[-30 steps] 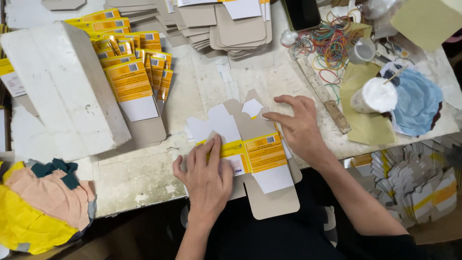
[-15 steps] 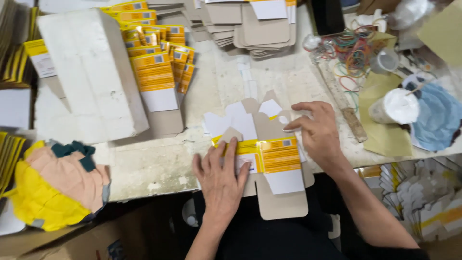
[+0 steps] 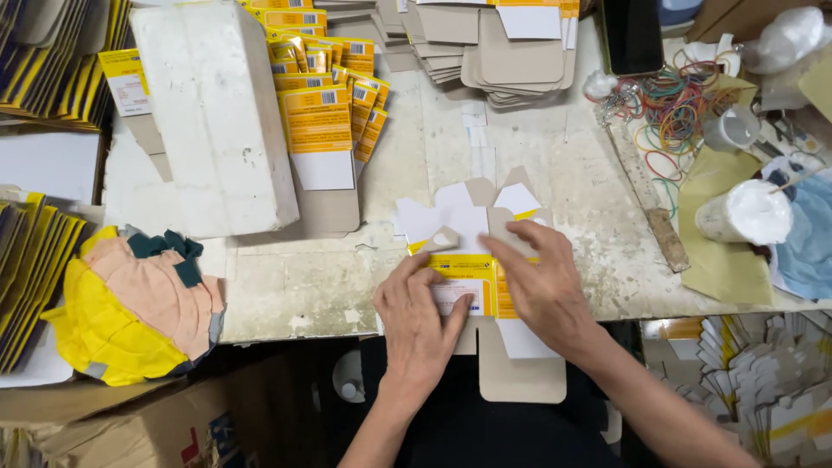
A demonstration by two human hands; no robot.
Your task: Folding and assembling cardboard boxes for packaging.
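A flat yellow, white and brown cardboard box blank (image 3: pixel 472 273) lies at the near edge of the worn white table (image 3: pixel 555 173), its brown end hanging over the edge. My left hand (image 3: pixel 419 319) presses flat on its yellow part. My right hand (image 3: pixel 544 286) lies across the blank from the right, palm down, fingers spread over the yellow band and a folded flap. Neither hand lifts it.
A white block (image 3: pixel 217 113) stands at the left with a stack of yellow box blanks (image 3: pixel 322 95) beside it. More brown blanks (image 3: pixel 511 43) lie at the back. Rubber bands (image 3: pixel 672 108), a ruler (image 3: pixel 648 195), a white cup (image 3: pixel 745 212) and cloth (image 3: pixel 134 303) surround the work spot.
My right hand has come in from the blank's right edge onto its middle. The blank now looks folded narrower. The left hand stays pressed on it.
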